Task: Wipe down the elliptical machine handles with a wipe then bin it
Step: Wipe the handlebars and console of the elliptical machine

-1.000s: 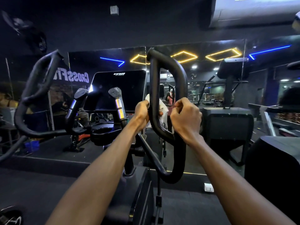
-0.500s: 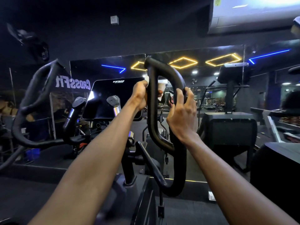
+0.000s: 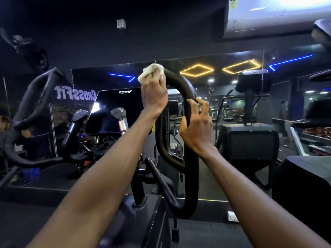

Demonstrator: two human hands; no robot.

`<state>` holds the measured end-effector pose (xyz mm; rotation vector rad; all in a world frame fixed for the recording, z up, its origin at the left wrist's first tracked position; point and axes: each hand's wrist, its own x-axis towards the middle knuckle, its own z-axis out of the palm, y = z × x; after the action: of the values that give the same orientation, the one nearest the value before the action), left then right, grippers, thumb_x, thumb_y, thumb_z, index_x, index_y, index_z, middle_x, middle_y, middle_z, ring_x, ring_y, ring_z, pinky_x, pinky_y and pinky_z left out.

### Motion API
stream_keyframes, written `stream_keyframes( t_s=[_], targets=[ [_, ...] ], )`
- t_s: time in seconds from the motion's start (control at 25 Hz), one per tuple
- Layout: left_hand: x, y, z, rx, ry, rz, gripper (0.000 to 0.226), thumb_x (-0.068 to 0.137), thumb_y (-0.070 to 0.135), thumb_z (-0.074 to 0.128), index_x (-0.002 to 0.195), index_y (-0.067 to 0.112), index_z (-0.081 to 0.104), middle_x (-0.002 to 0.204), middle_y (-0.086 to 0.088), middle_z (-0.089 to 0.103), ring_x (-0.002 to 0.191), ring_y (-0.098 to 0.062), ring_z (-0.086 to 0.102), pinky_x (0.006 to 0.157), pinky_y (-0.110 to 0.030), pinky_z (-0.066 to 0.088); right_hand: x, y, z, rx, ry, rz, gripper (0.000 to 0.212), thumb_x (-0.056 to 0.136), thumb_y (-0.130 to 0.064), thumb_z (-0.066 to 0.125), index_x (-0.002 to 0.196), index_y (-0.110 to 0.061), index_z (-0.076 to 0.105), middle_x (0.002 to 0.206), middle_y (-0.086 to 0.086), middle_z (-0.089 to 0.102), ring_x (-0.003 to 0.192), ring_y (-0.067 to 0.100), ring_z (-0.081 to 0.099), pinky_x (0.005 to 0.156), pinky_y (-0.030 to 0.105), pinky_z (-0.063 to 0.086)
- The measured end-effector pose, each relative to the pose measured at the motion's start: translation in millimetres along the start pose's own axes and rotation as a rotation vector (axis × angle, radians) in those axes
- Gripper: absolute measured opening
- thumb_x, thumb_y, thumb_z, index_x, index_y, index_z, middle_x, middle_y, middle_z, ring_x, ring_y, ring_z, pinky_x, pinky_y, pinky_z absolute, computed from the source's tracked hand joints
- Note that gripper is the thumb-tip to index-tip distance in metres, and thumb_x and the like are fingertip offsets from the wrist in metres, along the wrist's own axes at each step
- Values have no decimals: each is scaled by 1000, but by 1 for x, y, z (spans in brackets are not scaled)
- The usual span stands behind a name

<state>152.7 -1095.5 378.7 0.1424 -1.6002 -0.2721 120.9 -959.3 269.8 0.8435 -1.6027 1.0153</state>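
Observation:
The elliptical's right loop handle (image 3: 184, 85) is a thick black tube rising in front of me. My left hand (image 3: 154, 94) grips a white wipe (image 3: 151, 71) and holds it against the top left bend of that loop. My right hand (image 3: 197, 124) is curled round the loop's right side lower down, fingers hooked over the tube. The left loop handle (image 3: 34, 104) stands untouched at the far left. No bin is in sight.
Two short inner grips with silver bands (image 3: 120, 119) flank the dark console screen (image 3: 114, 110). A mirror wall with a reversed CrossFit sign (image 3: 75, 94) lies ahead. Another black machine (image 3: 250, 140) stands to the right, and a dark padded bulk (image 3: 308, 176) sits at the near right.
My left hand has slid the wipe up the loop's left side from mid height to the top bend. My right hand shifted slightly higher on the right side.

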Motion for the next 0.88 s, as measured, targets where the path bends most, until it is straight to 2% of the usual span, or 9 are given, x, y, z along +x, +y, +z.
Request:
stream_keyframes(
  t_s=[0.08,0.16,0.28,0.36,0.44,0.56,0.68,0.76,0.88],
  targets=[
    [-9,3,1,175,-38,208,44,98,30,38,126,6,62,117,-17,68,111,-34,60,99,-42,45,10,1,-6,38,11,32,42,83,-13,61,124,-12,53,120,11,44,82,22,55,81,46,55],
    [-13,16,1,219,-105,367,46,99,32,37,128,8,62,117,-15,69,113,-33,61,101,-44,43,22,0,-12,121,31,101,30,83,-13,59,112,-11,57,107,5,45,77,20,55,77,45,56],
    [-24,41,-1,191,-253,467,46,97,36,35,121,13,67,117,-10,70,115,-29,60,103,-43,37,33,4,-21,301,32,346,15,86,-10,58,101,-14,58,102,5,54,83,21,58,72,27,50],
    [-43,51,-3,176,-342,594,38,95,32,40,111,16,70,111,-5,72,114,-25,59,105,-44,34,34,7,-30,423,78,496,13,88,-10,57,99,-17,57,103,7,59,88,22,60,70,25,49],
    [-65,51,-10,117,-389,605,31,95,29,45,108,18,70,109,-1,71,114,-22,55,103,-44,33,29,7,-41,514,72,554,15,90,-10,56,103,-17,59,101,6,62,89,20,62,70,29,52],
    [-88,38,-24,28,-290,375,29,94,32,50,109,21,71,109,-3,58,107,-20,45,88,-37,34,18,1,-50,816,-114,570,14,95,-12,55,104,-18,63,92,8,68,76,21,68,61,40,57],
    [-86,21,-44,-225,-471,102,22,94,23,60,109,15,73,108,-5,60,101,-17,54,87,-33,45,15,-18,-46,972,-222,600,17,93,-7,61,94,-23,67,93,12,72,85,30,72,73,49,61],
    [-80,12,-63,-441,-483,-85,18,89,13,68,106,12,73,100,-3,68,90,-11,63,82,-25,52,25,-34,-37,883,-192,608,18,89,-7,67,86,-24,66,89,6,72,85,24,72,77,46,61],
    [-72,-10,-86,-569,-258,-401,20,85,1,67,101,13,70,86,-3,69,75,-10,62,65,-14,49,47,-53,-21,583,-118,449,20,86,-8,68,81,-25,60,85,0,68,80,18,68,73,38,60]
  ],
)
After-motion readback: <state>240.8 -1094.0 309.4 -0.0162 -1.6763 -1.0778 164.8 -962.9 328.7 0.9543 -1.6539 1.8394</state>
